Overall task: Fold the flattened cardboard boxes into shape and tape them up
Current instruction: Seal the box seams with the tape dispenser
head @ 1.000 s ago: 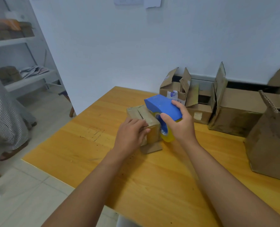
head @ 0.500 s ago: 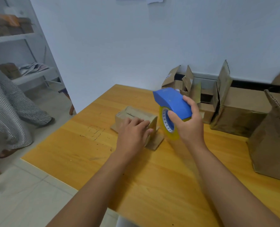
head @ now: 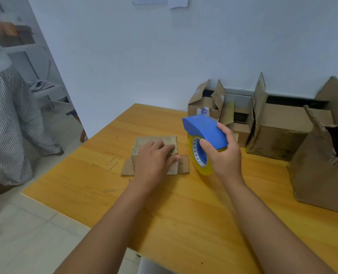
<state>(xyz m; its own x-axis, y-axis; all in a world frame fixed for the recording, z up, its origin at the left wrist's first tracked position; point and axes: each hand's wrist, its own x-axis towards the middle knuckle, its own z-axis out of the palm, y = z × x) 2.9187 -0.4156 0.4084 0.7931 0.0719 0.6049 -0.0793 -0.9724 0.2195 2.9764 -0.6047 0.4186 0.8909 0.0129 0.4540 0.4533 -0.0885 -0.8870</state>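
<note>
Box (head: 154, 141) small cardboard | left hand (head: 154, 161) flat atop | right hand (head: 226, 157) gripping blue dispenser (head: 203, 131)

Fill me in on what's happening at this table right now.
A person is taping up a small cardboard box on the wooden table. The left hand rests flat on top of the box, holding it down; clear tape shows along its top, and its bottom flaps splay out on the table. The right hand grips a blue tape dispenser, held up beside the box. More open boxes stand along the wall.
</note>
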